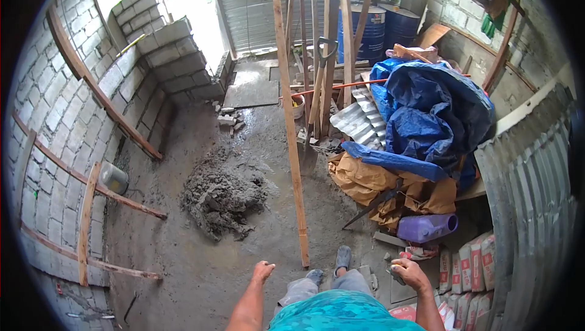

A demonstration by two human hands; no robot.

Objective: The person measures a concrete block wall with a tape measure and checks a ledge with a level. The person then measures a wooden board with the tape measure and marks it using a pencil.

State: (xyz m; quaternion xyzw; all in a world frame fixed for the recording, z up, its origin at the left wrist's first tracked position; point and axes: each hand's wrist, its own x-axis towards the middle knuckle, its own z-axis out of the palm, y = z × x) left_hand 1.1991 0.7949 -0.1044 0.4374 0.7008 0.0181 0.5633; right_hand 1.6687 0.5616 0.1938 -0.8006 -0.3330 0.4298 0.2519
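My left hand (263,270) hangs in front of my body with its fingers curled closed, and nothing shows in it. On the other side, my right hand (412,274) is closed around a small dark grey object (395,275), mostly covered by the fingers; its kind is unclear. Ahead of my feet, a heap of wet grey mortar (222,197) lies on the concrete floor. A long wooden plank (289,124) stands upright, its lower end near my shoes. Behind it a shovel (317,96) leans with its blade down.
Blue tarpaulin (426,111) and brown paper sacks (359,181) are piled at the right. Near them lie a handsaw (372,204), a purple jug (426,227) and stacked cement bags (468,267). Wooden battens (100,102) lean on the left block wall. Blue drums (370,33) stand behind.
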